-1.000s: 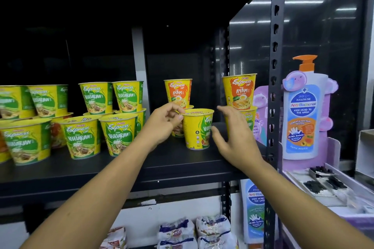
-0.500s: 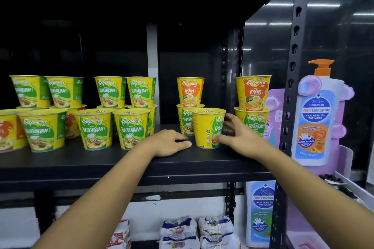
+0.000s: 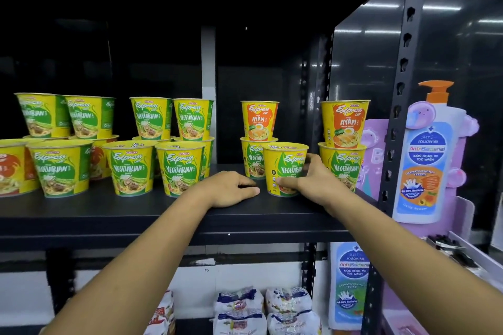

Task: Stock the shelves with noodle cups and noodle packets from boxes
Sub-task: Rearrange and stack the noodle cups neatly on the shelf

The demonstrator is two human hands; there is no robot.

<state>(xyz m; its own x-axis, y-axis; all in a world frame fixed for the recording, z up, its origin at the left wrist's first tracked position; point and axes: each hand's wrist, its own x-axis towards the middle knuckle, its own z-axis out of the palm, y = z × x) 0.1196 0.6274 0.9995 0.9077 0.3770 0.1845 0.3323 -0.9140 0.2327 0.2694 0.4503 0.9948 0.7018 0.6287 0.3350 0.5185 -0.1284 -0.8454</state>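
A yellow-and-green Vegetarian noodle cup (image 3: 283, 166) stands upright near the front of the black shelf (image 3: 163, 215). My right hand (image 3: 313, 179) grips it from the right, thumb across its lower front and fingers round its far side. My left hand (image 3: 231, 189) lies palm down on the shelf just left of the cup, fingers relaxed, holding nothing. Behind stand two stacks, each an orange Ayam cup (image 3: 260, 119) on a Vegetarian cup. Several more Vegetarian cups (image 3: 130, 168) fill the shelf's left half.
A perforated black upright (image 3: 402, 90) bounds the shelf on the right. Beyond it stands a pump bottle of kids' wash (image 3: 427, 155) on a purple display. Noodle packets (image 3: 261, 310) lie on the lower level under the shelf.
My left hand let go of the cup and came down flat on the shelf. My right hand closed round the cup's right side. The view shifted, so the shelf sits further right.
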